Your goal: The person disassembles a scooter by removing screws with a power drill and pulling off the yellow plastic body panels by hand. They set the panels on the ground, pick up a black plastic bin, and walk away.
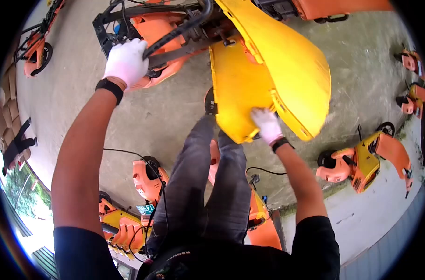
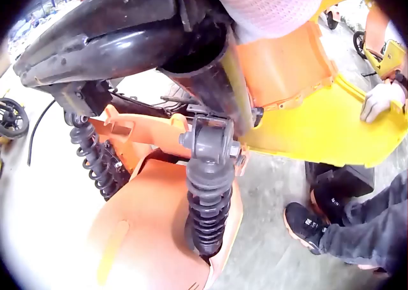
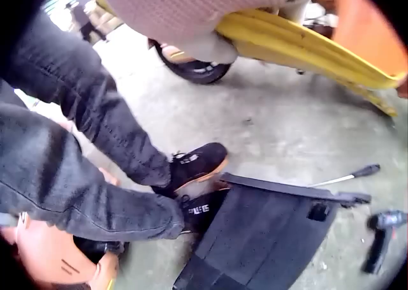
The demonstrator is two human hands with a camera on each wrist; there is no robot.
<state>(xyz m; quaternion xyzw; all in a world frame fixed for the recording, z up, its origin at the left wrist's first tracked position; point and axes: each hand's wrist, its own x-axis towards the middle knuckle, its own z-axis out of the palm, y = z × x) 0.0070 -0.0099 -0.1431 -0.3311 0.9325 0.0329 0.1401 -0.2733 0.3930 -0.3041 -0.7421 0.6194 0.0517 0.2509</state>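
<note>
A partly stripped orange scooter [image 1: 159,30] lies at the top of the head view with its black frame bare. My gloved left hand [image 1: 127,60] grips the black frame tube [image 2: 102,48], above two coil-spring shock absorbers [image 2: 210,201]. A large yellow body panel [image 1: 296,70] with two curved sides spreads from the scooter toward my legs. My gloved right hand [image 1: 267,125] holds the panel's near edge, and the right wrist view shows the glove [image 3: 210,16] wrapped on that edge. An orange piece [image 2: 290,70] lies against the yellow panel near the frame.
Beside my shoes [image 3: 197,166] a black plastic cover [image 3: 261,232] lies on the concrete floor. Near it are a screwdriver [image 3: 363,172] and a power driver [image 3: 381,242]. Other scooters [image 1: 362,163] stand around, and a black cable [image 1: 128,151] runs behind my legs.
</note>
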